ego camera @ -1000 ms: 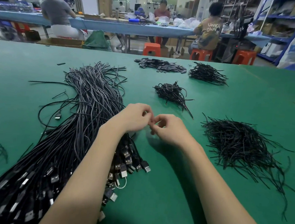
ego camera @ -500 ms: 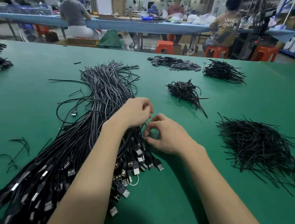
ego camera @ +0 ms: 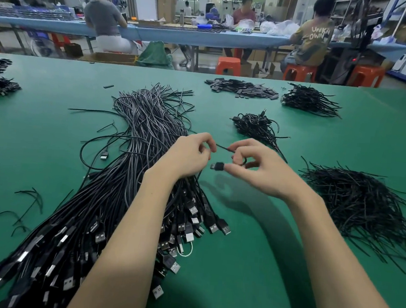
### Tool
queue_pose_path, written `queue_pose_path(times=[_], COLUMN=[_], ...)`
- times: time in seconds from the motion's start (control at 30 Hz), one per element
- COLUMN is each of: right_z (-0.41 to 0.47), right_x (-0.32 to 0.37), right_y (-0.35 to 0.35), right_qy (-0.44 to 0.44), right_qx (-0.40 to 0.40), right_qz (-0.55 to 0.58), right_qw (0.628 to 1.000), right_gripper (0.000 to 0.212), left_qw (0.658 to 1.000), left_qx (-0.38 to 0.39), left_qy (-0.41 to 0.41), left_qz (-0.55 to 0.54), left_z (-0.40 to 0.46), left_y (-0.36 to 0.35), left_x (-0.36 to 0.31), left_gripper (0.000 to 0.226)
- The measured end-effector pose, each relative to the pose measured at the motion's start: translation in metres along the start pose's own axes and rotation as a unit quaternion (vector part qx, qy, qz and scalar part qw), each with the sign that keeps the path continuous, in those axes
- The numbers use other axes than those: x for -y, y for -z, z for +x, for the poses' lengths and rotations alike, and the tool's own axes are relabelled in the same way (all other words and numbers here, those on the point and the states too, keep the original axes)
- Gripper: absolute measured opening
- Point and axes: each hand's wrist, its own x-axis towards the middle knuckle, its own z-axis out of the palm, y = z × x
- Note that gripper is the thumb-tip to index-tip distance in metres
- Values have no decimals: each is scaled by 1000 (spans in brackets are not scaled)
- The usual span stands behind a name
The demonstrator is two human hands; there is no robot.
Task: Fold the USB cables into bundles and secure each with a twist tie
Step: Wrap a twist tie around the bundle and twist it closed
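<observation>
Folding step starting: right hand pinches one USB cable by its plug, left hand pinches the cord, held above the table. Next: loop it, then fetch a twist tie.

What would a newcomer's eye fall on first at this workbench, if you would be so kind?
Probably the two hands at the centre: the left hand and the right hand pinch one black USB cable between them, its plug at the right fingertips. Beneath the left arm, a big sheaf of loose cables fans across the green table, and a heap of black twist ties lies to the right.
</observation>
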Motion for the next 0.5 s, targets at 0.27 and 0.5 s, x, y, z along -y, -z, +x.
queue_pose_path(times=[0.27, 0.5], right_z=[-1, -2], right_x=[21, 24], right_y=[24, 48], right_qy=[-13, -46], right_qx=[-101, -185], right_qz=[140, 118], right_qw=[985, 975], right_gripper=[38, 38], left_qw=[993, 934], left_qx=[-1, 316], left_qy=[-116, -90], left_qz=[33, -143], left_z=[3, -24], left_y=[-4, -46], left_x=[-17, -85], left_gripper=[21, 28])
